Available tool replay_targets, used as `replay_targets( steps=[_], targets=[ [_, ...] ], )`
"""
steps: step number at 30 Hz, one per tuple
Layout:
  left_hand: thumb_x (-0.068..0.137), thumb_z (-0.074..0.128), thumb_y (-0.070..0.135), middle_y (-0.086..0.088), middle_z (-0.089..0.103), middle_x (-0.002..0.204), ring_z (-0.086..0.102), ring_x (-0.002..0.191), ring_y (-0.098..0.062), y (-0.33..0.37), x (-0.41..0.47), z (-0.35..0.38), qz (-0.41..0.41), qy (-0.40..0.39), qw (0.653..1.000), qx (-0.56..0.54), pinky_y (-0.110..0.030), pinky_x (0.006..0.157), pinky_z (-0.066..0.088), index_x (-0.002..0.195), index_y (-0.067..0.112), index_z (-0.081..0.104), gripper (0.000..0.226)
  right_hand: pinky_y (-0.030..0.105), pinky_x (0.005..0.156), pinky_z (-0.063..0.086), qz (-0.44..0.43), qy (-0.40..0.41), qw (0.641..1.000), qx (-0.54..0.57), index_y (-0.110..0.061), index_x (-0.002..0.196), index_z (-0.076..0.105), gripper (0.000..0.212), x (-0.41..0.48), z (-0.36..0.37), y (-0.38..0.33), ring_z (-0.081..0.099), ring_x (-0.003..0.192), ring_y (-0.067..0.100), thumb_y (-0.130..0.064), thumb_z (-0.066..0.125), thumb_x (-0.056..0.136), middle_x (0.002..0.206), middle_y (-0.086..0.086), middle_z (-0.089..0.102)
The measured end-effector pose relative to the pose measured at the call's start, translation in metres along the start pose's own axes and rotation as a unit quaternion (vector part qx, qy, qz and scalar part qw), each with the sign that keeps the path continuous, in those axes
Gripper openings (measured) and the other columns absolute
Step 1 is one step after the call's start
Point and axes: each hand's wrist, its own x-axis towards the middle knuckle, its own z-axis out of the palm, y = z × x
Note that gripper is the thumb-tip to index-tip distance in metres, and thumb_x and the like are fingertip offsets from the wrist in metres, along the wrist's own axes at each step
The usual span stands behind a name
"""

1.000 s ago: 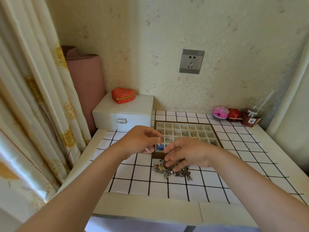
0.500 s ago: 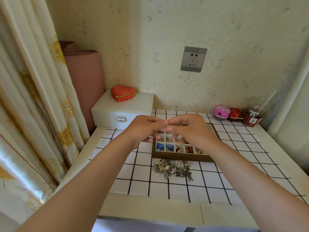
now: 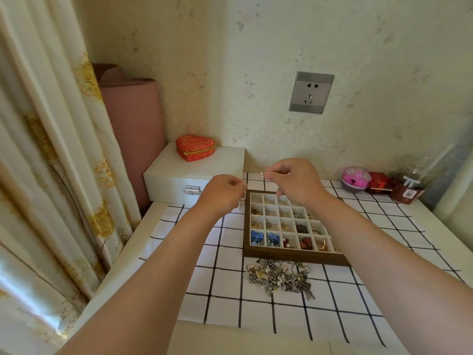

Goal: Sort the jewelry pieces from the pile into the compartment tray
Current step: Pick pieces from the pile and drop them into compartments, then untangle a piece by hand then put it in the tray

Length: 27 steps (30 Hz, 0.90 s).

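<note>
Gold-coloured small piece (image 3: pixel 261 173) pinched by right hand (image 3: pixel 297 183) above brown wooden compartment tray's (image 3: pixel 294 257) far edge; left hand (image 3: pixel 224 194) curled, possibly empty, can't tell.

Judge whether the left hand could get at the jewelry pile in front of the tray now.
Probably yes: the left hand hovers beside the tray, and the pile lies uncovered on the cloth, nearer the person, nothing between.
</note>
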Motion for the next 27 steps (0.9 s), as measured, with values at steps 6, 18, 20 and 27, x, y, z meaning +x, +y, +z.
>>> replay_targets(
  steps=[6, 18, 20, 27],
  targets=[
    [0.099, 0.054, 0.025, -0.007, 0.06, 0.133, 0.056, 0.118, -0.021, -0.02, 0.004, 0.018, 0.011, -0.09, 0.985, 0.148, -0.028, 0.094, 0.044, 0.134, 0.011, 0.057, 0.038, 0.036, 0.084, 0.056, -0.055, -0.098, 0.967, -0.227, -0.03, 0.088, 0.077, 0.007, 0.026, 0.026, 0.022, 0.066, 0.091, 0.009, -0.029, 0.07, 0.09, 0.095, -0.012, 0.073],
    [0.098, 0.051, 0.02, -0.008, 0.064, 0.123, 0.059, 0.109, -0.021, -0.029, 0.008, 0.023, 0.054, -0.094, 0.976, 0.191, -0.03, 0.088, 0.047, 0.127, 0.008, 0.06, 0.033, 0.028, 0.069, 0.047, -0.109, -0.098, 0.898, -0.415, -0.028, 0.096, 0.076, 0.013, 0.025, 0.043, 0.021, 0.065, 0.086, 0.015, -0.034, 0.065, 0.093, 0.096, -0.006, 0.072],
    [0.098, 0.051, 0.02, -0.007, 0.065, 0.121, 0.06, 0.109, -0.021, -0.029, 0.006, 0.022, 0.059, -0.093, 0.975, 0.195, -0.033, 0.091, 0.05, 0.126, 0.01, 0.061, 0.031, 0.027, 0.07, 0.044, -0.094, -0.104, 0.915, -0.378, -0.029, 0.098, 0.075, 0.012, 0.024, 0.042, 0.022, 0.063, 0.088, 0.013, -0.034, 0.066, 0.093, 0.1, -0.008, 0.071],
    [0.098, 0.054, 0.026, 0.003, 0.062, 0.12, 0.057, 0.11, -0.016, -0.032, -0.007, 0.012, 0.085, -0.067, 0.97, 0.217, -0.036, 0.096, 0.049, 0.133, 0.023, 0.056, 0.035, 0.03, 0.082, 0.052, -0.092, -0.13, 0.95, -0.269, -0.029, 0.098, 0.074, 0.009, 0.0, 0.019, 0.009, 0.061, 0.09, 0.004, -0.026, 0.067, 0.093, 0.085, -0.022, 0.058]
  ],
)
